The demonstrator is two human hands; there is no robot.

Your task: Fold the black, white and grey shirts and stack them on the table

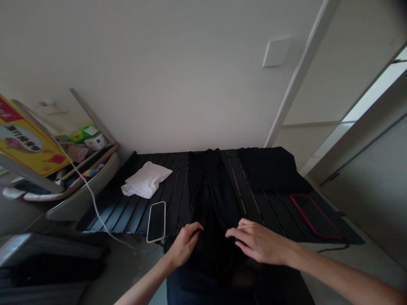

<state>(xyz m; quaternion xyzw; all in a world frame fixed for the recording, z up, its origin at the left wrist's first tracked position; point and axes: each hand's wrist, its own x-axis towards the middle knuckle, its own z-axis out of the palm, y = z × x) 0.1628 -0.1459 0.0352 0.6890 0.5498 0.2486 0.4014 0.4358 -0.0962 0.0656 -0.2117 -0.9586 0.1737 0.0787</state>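
Observation:
A pair of black trousers (pixel 208 190) lies lengthwise across the dark slatted table, its lower part hanging over the front edge toward me. My left hand (pixel 185 243) is closed, fingers and thumb pinching the trousers' left edge. On the other side my right hand (pixel 254 241) has its curled fingers on the right edge, and the cloth appears caught between thumb and forefinger. Where fingers meet fabric is dark and hard to make out. Further right on the table sits a folded black cloth (pixel 270 169).
The slatted table (pixel 173 201) stands against a pale wall. On it are a crumpled white cloth (pixel 148 178), a white-edged phone (pixel 156 221) and a red-rimmed tablet (pixel 314 216). A white cable (pixel 92 195) trails at left, near a cluttered bin (pixel 95 182) and a yellow box (pixel 28 140).

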